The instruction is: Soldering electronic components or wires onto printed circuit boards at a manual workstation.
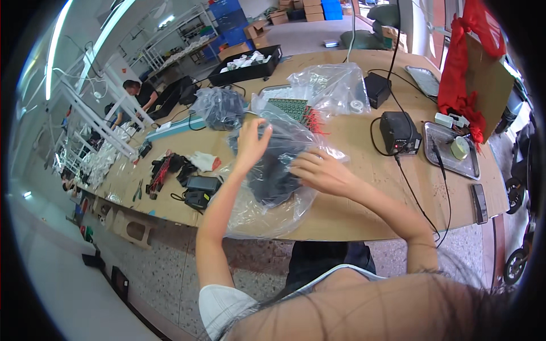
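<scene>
Cardboard-covered table [347,223], with a clear plastic bag [250,220] of dark contents [273,179] at its near middle.
Left hand [253,145] at the bag's eleven o'clock, thumb parted from fingers; right hand [327,173] at three, fingers slightly spread, perhaps steadying slippery film; any pinch, I cannot tell. Green boards [289,106] lie at twelve, probably for easy reach.

Pale lettering [402,140] on black box [400,132], not legible.
</scene>
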`<state>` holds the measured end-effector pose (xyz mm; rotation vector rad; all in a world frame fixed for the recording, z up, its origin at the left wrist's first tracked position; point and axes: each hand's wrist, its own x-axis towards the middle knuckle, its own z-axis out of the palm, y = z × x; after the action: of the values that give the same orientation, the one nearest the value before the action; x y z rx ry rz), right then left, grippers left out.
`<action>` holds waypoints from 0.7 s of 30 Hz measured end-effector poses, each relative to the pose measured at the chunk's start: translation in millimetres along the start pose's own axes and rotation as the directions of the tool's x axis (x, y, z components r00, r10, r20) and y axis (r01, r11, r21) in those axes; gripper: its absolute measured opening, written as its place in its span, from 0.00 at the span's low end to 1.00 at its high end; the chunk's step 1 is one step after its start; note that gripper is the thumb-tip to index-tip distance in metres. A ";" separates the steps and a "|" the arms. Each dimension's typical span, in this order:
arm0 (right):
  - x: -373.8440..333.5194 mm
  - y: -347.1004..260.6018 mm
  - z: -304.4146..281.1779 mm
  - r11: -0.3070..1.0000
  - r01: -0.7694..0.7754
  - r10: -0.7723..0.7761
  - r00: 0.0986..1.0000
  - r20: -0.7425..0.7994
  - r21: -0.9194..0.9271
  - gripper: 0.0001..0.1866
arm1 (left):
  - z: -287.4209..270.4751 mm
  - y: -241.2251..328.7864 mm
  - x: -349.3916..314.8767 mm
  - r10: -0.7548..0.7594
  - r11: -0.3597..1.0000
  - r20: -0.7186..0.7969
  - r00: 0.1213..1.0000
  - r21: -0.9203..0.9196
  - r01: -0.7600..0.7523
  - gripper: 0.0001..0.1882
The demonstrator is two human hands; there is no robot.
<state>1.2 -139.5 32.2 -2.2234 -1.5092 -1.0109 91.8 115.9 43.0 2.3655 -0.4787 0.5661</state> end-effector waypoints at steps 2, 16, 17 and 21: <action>16.2 18.9 47.4 0.994 -0.084 0.087 0.995 -0.043 0.071 0.17 | 32.4 -44.0 -9.4 0.056 0.931 -0.194 0.979 0.365 0.019 0.24; 65.0 66.4 117.1 0.783 -0.271 0.322 0.947 0.007 0.559 0.08 | 26.6 -63.6 5.9 -0.195 0.971 -0.272 0.942 0.080 0.224 0.15; 68.8 70.1 117.5 0.766 -0.289 0.327 0.944 0.038 0.575 0.09 | 24.3 -61.7 8.2 -0.250 0.967 -0.278 0.928 -0.019 0.255 0.15; 90.2 58.0 117.2 0.815 -0.309 0.285 0.950 0.124 0.490 0.09 | 32.1 -77.0 4.5 -0.207 0.978 -0.369 0.906 -0.083 0.190 0.14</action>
<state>118.6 -33.5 17.9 -2.0117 -1.2065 -0.4049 140.5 149.3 -16.1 2.1574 -0.0740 0.8777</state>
